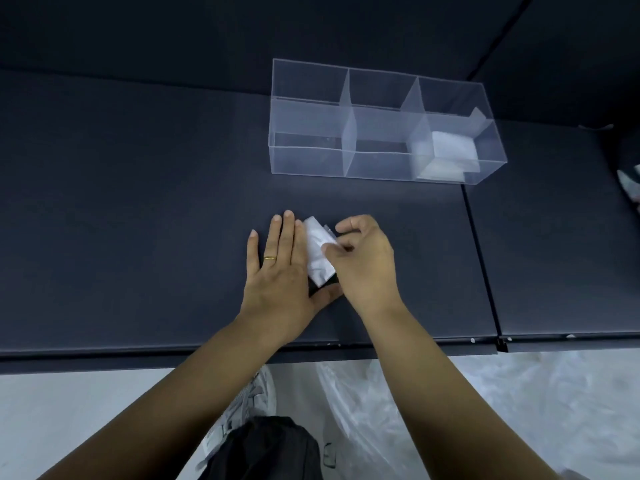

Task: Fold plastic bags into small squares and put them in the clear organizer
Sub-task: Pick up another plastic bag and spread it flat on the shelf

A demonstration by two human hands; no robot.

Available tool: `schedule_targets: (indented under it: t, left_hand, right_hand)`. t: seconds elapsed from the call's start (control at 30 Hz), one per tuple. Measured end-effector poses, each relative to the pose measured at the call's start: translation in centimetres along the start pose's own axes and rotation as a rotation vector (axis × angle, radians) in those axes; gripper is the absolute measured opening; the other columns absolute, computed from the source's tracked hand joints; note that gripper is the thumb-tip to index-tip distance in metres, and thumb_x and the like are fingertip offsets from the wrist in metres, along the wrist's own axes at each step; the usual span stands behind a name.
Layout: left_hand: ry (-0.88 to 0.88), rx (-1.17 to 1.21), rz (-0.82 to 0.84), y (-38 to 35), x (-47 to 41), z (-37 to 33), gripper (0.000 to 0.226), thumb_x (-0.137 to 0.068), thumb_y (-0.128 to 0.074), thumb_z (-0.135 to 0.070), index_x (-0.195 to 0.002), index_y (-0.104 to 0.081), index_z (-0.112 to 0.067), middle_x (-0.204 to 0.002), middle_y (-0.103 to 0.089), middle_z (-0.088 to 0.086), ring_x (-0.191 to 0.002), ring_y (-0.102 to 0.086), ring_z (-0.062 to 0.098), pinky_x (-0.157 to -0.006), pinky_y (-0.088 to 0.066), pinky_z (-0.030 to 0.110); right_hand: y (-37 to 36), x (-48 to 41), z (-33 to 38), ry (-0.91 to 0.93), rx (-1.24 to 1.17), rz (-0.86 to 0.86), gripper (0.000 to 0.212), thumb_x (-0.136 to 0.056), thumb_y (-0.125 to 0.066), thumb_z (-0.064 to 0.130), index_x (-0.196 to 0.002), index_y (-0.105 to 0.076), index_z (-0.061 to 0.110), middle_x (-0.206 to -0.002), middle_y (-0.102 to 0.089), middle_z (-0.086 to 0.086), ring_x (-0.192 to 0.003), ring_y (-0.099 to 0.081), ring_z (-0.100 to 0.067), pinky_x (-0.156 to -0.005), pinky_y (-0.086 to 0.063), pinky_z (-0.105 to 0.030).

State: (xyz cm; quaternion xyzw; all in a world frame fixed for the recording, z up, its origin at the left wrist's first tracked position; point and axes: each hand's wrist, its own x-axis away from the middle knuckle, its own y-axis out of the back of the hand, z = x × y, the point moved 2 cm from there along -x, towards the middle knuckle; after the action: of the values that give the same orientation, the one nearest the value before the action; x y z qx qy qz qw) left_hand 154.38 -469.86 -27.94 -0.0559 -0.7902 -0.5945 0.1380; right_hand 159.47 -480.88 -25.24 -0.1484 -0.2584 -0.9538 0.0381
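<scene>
A white plastic bag (318, 252), folded down to a small rectangle, lies on the dark table between my hands. My left hand (281, 271) rests flat with fingers spread, its edge and thumb against the bag's left side. My right hand (363, 261) curls over the bag's right edge and pinches a fold between thumb and fingers. Behind them stands the clear organizer (304, 119) with six compartments. Folded white bags (446, 152) sit in its front right compartment; the other compartments look bare.
The table's front edge (242, 349) runs just below my wrists. A seam (481, 258) splits the table surface on the right. Loose clear plastic bags (519, 403) lie on the floor to the right of my shoe. Something pale pokes in at the far right edge (628, 181).
</scene>
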Motion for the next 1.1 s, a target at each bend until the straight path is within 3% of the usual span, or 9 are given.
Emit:
schedule_targets:
  t: [0.13,0.27,0.37,0.5,0.57,0.7,0.8,0.9,1.1]
  left_hand:
    - [0.031,0.662,0.085,2.6,0.3,1.6,0.119,-0.060,-0.039,-0.083,-0.152,0.008,-0.024,-0.160,0.006,-0.013,-0.139,0.015,-0.005,-0.117,0.006,0.027]
    - [-0.010,1.139,0.264,4.9,0.0,1.5,0.104,-0.060,-0.075,-0.053,-0.148,-0.023,-0.033,-0.133,-0.047,-0.035,-0.123,-0.044,-0.012,-0.092,-0.039,0.006]
    - [-0.054,1.349,0.366,5.3,-0.6,0.3,0.060,-0.067,-0.077,-0.030,-0.124,-0.060,-0.020,-0.113,-0.071,-0.004,-0.108,-0.065,0.011,-0.088,-0.049,0.020]
    - [-0.003,1.500,0.258,5.2,-1.2,-2.2,0.043,-0.067,-0.077,-0.026,-0.107,-0.070,-0.014,-0.103,-0.074,0.004,-0.099,-0.070,0.019,-0.090,-0.052,0.028]
    - [0.013,1.515,0.197,5.1,-1.7,-3.2,0.032,-0.070,-0.077,-0.024,-0.099,-0.072,-0.014,-0.097,-0.075,0.004,-0.092,-0.071,0.017,-0.083,-0.055,0.024]
    - [0.067,1.453,0.019,4.6,-2.6,-3.7,0.006,-0.079,-0.075,-0.013,-0.084,-0.072,-0.015,-0.080,-0.075,0.002,-0.067,-0.068,0.010,-0.068,-0.051,0.012]
    - [0.035,1.190,-0.101,3.1,-2.2,-3.6,0.011,-0.083,-0.072,-0.012,-0.080,-0.069,-0.022,-0.074,-0.071,-0.006,-0.067,-0.064,0.001,-0.067,-0.047,0.008]
    - [-0.086,0.777,-0.232,1.3,-1.2,-3.7,0.017,-0.084,-0.070,-0.010,-0.081,-0.066,-0.026,-0.081,-0.065,-0.015,-0.081,-0.058,0.002,-0.075,-0.045,0.013]
    - [-0.287,0.471,-0.367,-1.1,-0.4,-3.9,0.022,-0.075,-0.076,-0.001,-0.083,-0.069,-0.020,-0.097,-0.060,-0.010,-0.095,-0.046,0.006,-0.084,-0.027,0.018]
  right_hand:
    - [2.5,0.5,0.9,0.114,-0.152,0.184,0.025,-0.084,-0.067,0.002,-0.100,-0.056,0.018,-0.080,-0.071,-0.003,-0.071,-0.065,-0.010,-0.066,-0.051,-0.021]
    - [6.3,1.4,2.5,0.293,-0.121,0.373,0.023,-0.084,-0.071,0.004,-0.096,-0.060,0.020,-0.078,-0.072,-0.002,-0.071,-0.065,-0.012,-0.069,-0.050,-0.018]
    - [8.0,1.7,3.0,0.317,-0.075,0.378,0.029,-0.083,-0.071,0.006,-0.103,-0.059,0.025,-0.079,-0.072,-0.001,-0.074,-0.066,-0.017,-0.072,-0.052,-0.022]
    - [9.3,1.4,1.3,0.032,-0.245,0.262,0.024,-0.081,-0.074,0.014,-0.104,-0.066,0.016,-0.082,-0.072,-0.004,-0.072,-0.065,-0.012,-0.071,-0.051,-0.022]
    - [9.8,1.2,0.5,-0.047,-0.221,0.245,0.003,-0.082,-0.073,0.014,-0.084,-0.072,0.012,-0.071,-0.068,0.000,-0.060,-0.057,-0.005,-0.063,-0.045,-0.018]
    - [13.2,-3.0,1.3,0.021,-0.180,0.056,0.010,-0.083,-0.072,0.008,-0.076,-0.070,0.002,-0.070,-0.070,0.001,-0.062,-0.060,-0.004,-0.064,-0.048,-0.013]
    - [17.4,-9.4,2.4,0.014,-0.088,-0.187,0.023,-0.080,-0.076,0.017,-0.089,-0.069,-0.003,-0.086,-0.070,-0.007,-0.072,-0.061,-0.009,-0.069,-0.051,-0.017]
    - [19.4,-15.1,2.3,-0.013,0.147,-0.234,0.022,-0.080,-0.076,0.020,-0.070,-0.061,0.008,-0.072,-0.061,-0.003,-0.064,-0.054,-0.010,-0.063,-0.046,-0.023]
    - [18.6,-19.5,1.7,-0.083,0.792,-0.282,0.026,-0.077,-0.071,0.037,-0.094,-0.067,0.019,-0.113,-0.061,-0.008,-0.111,-0.055,-0.030,-0.094,-0.043,-0.036]
